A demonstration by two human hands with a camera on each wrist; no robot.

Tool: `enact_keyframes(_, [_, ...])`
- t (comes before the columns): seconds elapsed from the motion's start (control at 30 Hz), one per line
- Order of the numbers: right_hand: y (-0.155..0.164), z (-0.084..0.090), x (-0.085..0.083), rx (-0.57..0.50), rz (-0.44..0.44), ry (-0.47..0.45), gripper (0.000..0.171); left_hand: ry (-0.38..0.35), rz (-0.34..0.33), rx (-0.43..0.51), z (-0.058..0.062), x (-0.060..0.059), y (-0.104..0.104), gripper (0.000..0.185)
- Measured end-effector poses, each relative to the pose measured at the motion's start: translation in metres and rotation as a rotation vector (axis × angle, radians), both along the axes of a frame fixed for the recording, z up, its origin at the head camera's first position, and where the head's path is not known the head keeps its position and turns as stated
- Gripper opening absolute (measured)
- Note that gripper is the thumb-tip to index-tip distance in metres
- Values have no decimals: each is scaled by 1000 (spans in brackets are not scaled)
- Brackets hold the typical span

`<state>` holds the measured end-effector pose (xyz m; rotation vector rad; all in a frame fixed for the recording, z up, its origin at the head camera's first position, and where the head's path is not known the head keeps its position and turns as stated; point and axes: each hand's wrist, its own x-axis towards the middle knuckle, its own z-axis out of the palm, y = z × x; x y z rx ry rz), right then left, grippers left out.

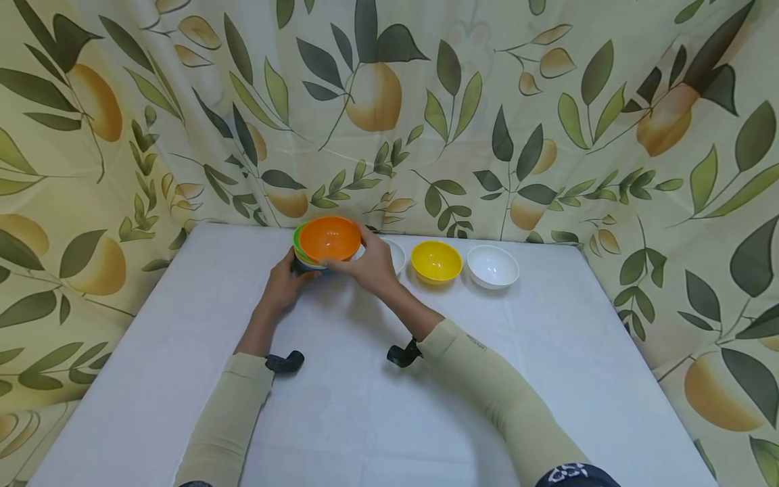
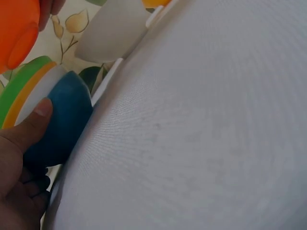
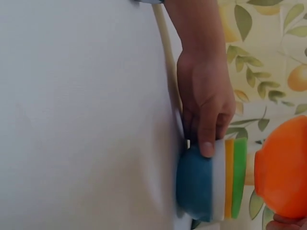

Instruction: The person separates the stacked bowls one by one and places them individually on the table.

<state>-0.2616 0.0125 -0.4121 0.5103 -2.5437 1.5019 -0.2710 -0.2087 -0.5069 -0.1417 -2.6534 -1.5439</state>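
A nested stack stands at the back left of the table, with a blue bowl (image 3: 194, 187) lowest, then a white bowl (image 3: 218, 191), a yellow-orange bowl (image 3: 229, 191) and a green bowl (image 3: 240, 187) on top. My left hand (image 1: 282, 283) grips the stack's side, thumb pressed on the blue and white bowls and the other fingers low around it. Over the stack, my right hand (image 1: 372, 265) holds an orange bowl (image 1: 331, 238) by its rim. Both wrist views show a gap between the orange bowl's base and the green rim.
Right of the stack stands a white bowl (image 1: 398, 257), partly hidden by my right hand. Beyond it are a yellow bowl (image 1: 436, 262) and another white bowl (image 1: 493, 266) in a row. A white cloth covers the table (image 1: 365, 406), and a fruit-patterned curtain (image 1: 414, 155) hangs behind.
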Motion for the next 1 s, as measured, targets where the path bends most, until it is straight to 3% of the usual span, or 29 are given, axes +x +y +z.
enact_keyframes(0.3, [9,-8,12,-48,26,2,92,36,-8,6,-2,-1,-1,89])
enact_keyframes(0.57, [16,-13,24,-78,57,-36,84,-24,7,-15,0,0,0,84])
enact_keyframes(1.0, [24,-24,41,-30,42,-85,94,-51,-8,3,2,-4,-2,90])
